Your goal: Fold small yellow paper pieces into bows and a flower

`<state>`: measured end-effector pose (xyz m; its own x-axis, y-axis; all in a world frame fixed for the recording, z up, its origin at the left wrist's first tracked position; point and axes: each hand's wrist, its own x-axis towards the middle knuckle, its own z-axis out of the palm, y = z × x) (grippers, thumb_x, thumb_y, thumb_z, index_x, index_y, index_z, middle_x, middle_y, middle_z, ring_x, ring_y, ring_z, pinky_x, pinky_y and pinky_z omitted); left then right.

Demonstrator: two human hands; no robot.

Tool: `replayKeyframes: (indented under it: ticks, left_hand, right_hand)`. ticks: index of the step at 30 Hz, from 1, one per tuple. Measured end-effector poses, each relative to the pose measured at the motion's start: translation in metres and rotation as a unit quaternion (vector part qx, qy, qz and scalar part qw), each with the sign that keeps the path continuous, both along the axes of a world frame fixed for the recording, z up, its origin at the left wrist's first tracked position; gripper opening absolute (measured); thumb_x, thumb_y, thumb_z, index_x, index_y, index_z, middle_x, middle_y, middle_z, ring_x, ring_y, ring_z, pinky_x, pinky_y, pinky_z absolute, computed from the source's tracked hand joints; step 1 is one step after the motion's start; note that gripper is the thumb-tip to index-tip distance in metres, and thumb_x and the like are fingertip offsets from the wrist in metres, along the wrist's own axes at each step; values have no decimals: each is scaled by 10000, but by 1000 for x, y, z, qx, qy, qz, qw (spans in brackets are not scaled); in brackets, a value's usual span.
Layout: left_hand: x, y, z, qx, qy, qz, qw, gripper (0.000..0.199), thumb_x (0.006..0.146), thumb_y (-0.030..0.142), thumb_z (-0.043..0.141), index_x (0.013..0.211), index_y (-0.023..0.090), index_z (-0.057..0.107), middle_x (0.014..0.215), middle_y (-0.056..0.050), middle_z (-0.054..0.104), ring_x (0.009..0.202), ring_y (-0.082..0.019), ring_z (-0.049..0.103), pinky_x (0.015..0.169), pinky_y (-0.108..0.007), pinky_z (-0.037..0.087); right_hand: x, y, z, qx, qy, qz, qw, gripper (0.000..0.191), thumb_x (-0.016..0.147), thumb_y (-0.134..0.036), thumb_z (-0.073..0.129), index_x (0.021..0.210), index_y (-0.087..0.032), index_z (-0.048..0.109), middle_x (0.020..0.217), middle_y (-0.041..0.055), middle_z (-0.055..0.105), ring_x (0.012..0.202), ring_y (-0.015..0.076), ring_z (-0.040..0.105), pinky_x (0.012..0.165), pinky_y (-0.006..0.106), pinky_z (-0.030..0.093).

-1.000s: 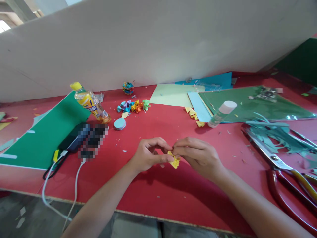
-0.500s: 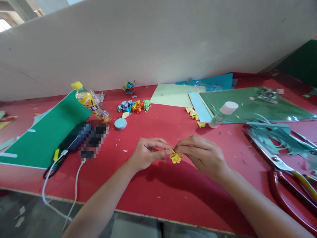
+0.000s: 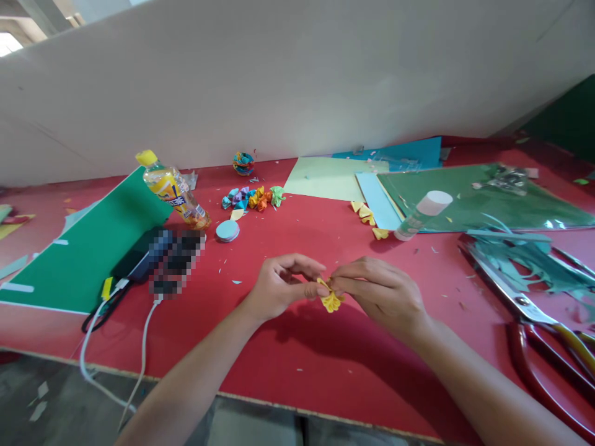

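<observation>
A small yellow folded paper flower (image 3: 331,302) is held just above the red table, between my two hands. My right hand (image 3: 383,286) pinches it from the right with thumb and fingertips. On the other side, the thumb of my left hand (image 3: 283,286) presses against a petal, its index finger raised off the paper and the other fingers curled behind. My fingertips partly cover the flower's upper side. Beyond the right hand lie several loose yellow paper petals (image 3: 365,214), beside an upright, capped glue stick (image 3: 423,215).
Large red-handled scissors (image 3: 523,301) lie at right among teal paper scraps (image 3: 520,260). Coloured paper flowers (image 3: 253,198), paper circles (image 3: 227,230) and a leaning drink bottle (image 3: 174,195) stand further back. Cabled devices (image 3: 144,257) rest on a green board (image 3: 69,272) at left.
My left index finger has lifted away from the thumb and the flower. The right hand keeps its pinch, nearly in place. The view has shifted slightly.
</observation>
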<state>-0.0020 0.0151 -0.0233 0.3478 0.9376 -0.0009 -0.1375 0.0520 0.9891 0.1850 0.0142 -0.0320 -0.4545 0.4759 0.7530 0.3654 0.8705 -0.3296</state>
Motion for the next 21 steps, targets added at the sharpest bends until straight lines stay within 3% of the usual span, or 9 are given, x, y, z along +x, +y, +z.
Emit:
replayKeyframes:
  ticks: [3,5,8,13,16,18,21]
  left_hand:
    - [0,1,0,7,-35,-5,999,296,556,190,781,826,166,661,731,-10,646,697,-111,598,600,-210,520]
    - [-1,2,-1,-15,-49,-37,998,218,622,247,744,810,165,668,798,-31,653,729,-119,605,590,-208,526]
    - [-3,2,-6,-82,-58,-90,991,190,708,319,670,802,153,675,754,-42,657,644,-116,620,504,-195,516]
    - [-7,4,-6,-163,-30,-164,972,212,604,218,756,773,132,663,639,-11,643,496,-94,601,470,-192,506]
    - [-9,5,-1,-162,0,-191,968,227,566,227,776,723,118,653,640,-16,639,505,-101,599,478,-199,505]
    - [-10,5,2,-136,19,-182,974,214,580,249,766,698,114,649,643,-20,632,513,-104,599,489,-203,506]
    - [-8,5,4,-58,35,-99,993,181,638,287,724,690,126,659,688,-22,621,581,-109,605,519,-199,513]
  right_hand:
    - [2,-2,-1,31,14,-6,999,219,814,-31,475,884,-196,600,816,55,652,668,137,585,592,274,465]
    - [5,-3,-1,51,19,-5,998,225,800,-27,502,916,-194,600,835,61,649,683,141,579,590,281,462]
    - [8,-4,1,80,0,5,997,214,781,-42,552,937,-179,604,838,71,653,703,149,575,592,286,464]
    - [7,-4,9,137,-68,29,988,152,770,-76,589,893,-165,595,757,55,673,664,158,588,568,290,472]
    - [5,-5,10,160,-86,41,983,172,741,-77,626,886,-162,590,735,40,680,649,157,597,579,289,479]
    - [4,-6,9,145,-86,43,985,172,770,-76,588,920,-160,588,757,49,681,660,160,603,588,293,480]
    - [2,-4,6,63,-59,17,996,207,825,-62,485,969,-176,581,813,66,674,688,157,608,597,287,482]
